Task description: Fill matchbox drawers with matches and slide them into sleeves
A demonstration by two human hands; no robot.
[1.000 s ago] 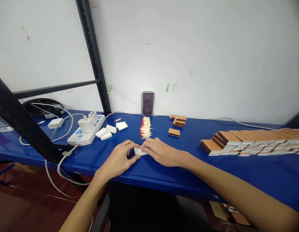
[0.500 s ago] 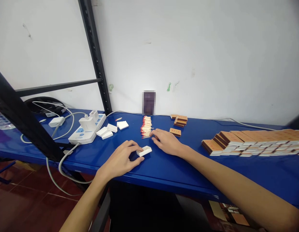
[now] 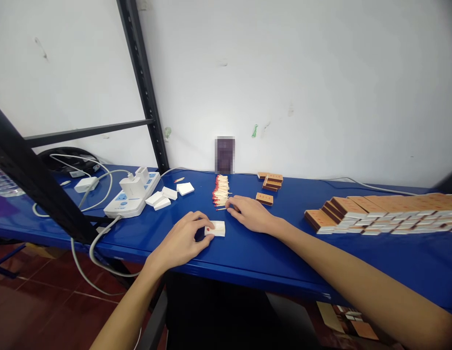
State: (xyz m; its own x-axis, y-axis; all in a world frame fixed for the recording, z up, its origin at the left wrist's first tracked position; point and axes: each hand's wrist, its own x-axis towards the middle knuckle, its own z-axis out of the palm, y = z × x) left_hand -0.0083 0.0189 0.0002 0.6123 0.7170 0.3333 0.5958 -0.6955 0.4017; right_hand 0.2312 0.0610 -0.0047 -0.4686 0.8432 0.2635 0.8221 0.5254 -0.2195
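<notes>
My left hand [image 3: 185,238] grips a small white matchbox tray [image 3: 219,229] between thumb and fingers, low over the blue tabletop. Red match heads show inside it by my fingertips. My right hand [image 3: 249,213] has its fingers curled at the near end of a row of red-tipped matches [image 3: 221,188]. The fingertips close on the plain end of the nearest match [image 3: 221,209], which lies slightly apart from the others. Several white trays [image 3: 162,198] lie to the left, and a single match [image 3: 179,180] rests behind them.
Brown matchboxes [image 3: 273,182] are piled behind my right hand, with one box [image 3: 264,199] nearer. Long stacks of matchboxes [image 3: 379,212] fill the right side. On the left are a power strip [image 3: 138,199], white cables and a black shelf post [image 3: 145,82].
My left hand has turned the tray, so its inside and red match heads now show. The nearest match has shifted slightly toward me at my right fingertips.
</notes>
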